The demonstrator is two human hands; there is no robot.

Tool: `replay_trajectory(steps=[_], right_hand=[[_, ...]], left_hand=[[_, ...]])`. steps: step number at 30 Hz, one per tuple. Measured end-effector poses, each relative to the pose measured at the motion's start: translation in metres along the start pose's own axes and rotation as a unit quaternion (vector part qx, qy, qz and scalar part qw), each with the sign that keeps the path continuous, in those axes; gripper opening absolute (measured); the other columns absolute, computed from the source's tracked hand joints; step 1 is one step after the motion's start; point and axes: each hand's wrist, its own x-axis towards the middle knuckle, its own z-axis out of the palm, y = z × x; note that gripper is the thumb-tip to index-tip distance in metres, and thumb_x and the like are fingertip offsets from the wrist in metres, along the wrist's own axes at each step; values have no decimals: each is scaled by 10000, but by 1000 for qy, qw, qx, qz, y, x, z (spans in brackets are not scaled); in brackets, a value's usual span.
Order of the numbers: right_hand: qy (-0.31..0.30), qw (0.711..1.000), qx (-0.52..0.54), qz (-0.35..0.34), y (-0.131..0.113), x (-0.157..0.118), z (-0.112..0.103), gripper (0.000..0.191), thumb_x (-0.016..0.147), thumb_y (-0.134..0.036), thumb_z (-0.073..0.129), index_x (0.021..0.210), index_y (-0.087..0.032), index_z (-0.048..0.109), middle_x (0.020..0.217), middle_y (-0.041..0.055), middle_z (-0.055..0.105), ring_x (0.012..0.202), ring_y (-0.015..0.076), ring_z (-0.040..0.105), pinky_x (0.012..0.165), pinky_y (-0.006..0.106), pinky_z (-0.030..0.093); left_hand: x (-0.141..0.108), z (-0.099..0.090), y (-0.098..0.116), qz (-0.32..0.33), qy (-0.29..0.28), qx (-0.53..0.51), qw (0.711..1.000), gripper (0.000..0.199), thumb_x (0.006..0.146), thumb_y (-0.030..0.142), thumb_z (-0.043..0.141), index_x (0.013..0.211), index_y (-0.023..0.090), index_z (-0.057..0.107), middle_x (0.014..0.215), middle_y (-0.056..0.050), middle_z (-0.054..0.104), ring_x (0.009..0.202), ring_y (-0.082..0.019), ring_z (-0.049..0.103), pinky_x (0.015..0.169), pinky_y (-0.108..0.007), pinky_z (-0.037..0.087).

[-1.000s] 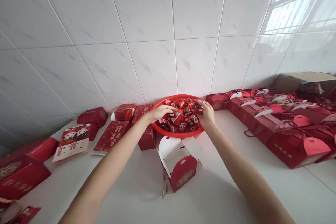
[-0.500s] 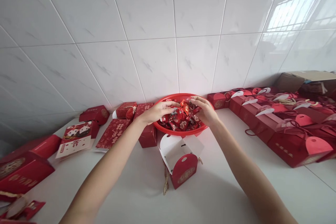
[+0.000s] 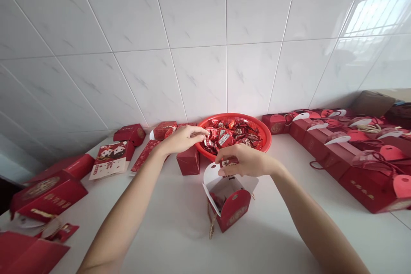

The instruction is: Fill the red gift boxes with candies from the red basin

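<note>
A red basket [image 3: 269,139] full of red-wrapped candies [image 3: 245,132] stands against the wall. At its left rim is my left hand [image 3: 183,140], thumb and fingers closed on a wrapped candy [image 3: 210,134]. My right hand [image 3: 247,160] is in front of the basket, gripping a red-wrapped candy [image 3: 229,162] over an open red gift box [image 3: 236,216]. White inner flaps of this box stand up, and a twine cord hangs from its side. Inside it some dark red pieces show, partly hidden by the front flap.
Rows of red gift boxes [image 3: 356,180] with cords fill the right side. On the left lie more red boxes [image 3: 48,195] and a printed card-like box [image 3: 111,160]. A red box [image 3: 188,162] stands beside the basket. White tiled wall [image 3: 199,77] closes off the back.
My right hand has come out of the basket toward me with a candy, now above the open box. Dark red pieces now show inside the box. My left hand has shifted to the basket's left rim.
</note>
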Motion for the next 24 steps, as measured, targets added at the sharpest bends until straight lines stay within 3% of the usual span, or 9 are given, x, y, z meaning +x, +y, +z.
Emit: replay_trajectory(steps=[3,7,9,12,15,19,24], right_hand=[[-34,999,-14,-29,-2,-3,2,240,909,-235,612,1129,-183,691,898,33,747,696,144,657,657,256,488],[-75,995,-27,-56,-7,-9,3,363,917,-220,601,1274,-187,651,1143,99,735,971,197,705,807,284,514],[-75,995,-46,-57,-9,-12,2,396,911,-232,619,1305,-200,638,1248,107,696,1014,206,696,830,292,512],[-45,993,-102,-37,-12,-16,-2,415,895,-256,650,1308,-221,642,1247,92,693,1033,228,675,824,310,506],[-14,987,-161,3,-10,-19,-6,357,889,-253,651,1245,-227,675,1256,88,677,1102,255,637,854,334,494],[-34,978,-199,48,-4,-19,-8,225,841,-193,679,1058,-215,733,1209,77,680,1141,272,611,890,345,478],[-28,972,-218,79,-2,-17,-7,224,831,-123,636,1016,-203,732,1138,80,685,1095,263,613,814,317,457]], left_hand=[[8,4,-4,-1,-3,43,999,400,909,427,507,1187,234,722,1208,-33,746,1129,-252,672,996,-345,495],[27,13,-6,-9,-18,154,988,344,900,306,510,1159,267,734,1217,-21,740,1125,-250,672,966,-322,490],[39,20,-5,-22,-43,220,974,333,876,260,548,1153,284,731,1188,-27,746,1112,-254,675,956,-323,488],[57,32,-5,-55,-69,276,957,238,838,280,627,1041,251,748,1057,-68,761,1032,-284,696,901,-352,512],[70,46,-7,-73,-60,282,955,187,759,298,718,923,212,742,1053,-108,743,1027,-320,689,860,-373,529],[77,57,-13,-60,-40,258,964,280,672,180,740,948,224,740,1152,-101,711,1084,-308,666,877,-351,526],[71,51,-24,-16,-8,196,980,322,672,140,715,978,230,760,1136,-75,722,1120,-287,649,958,-352,506]])
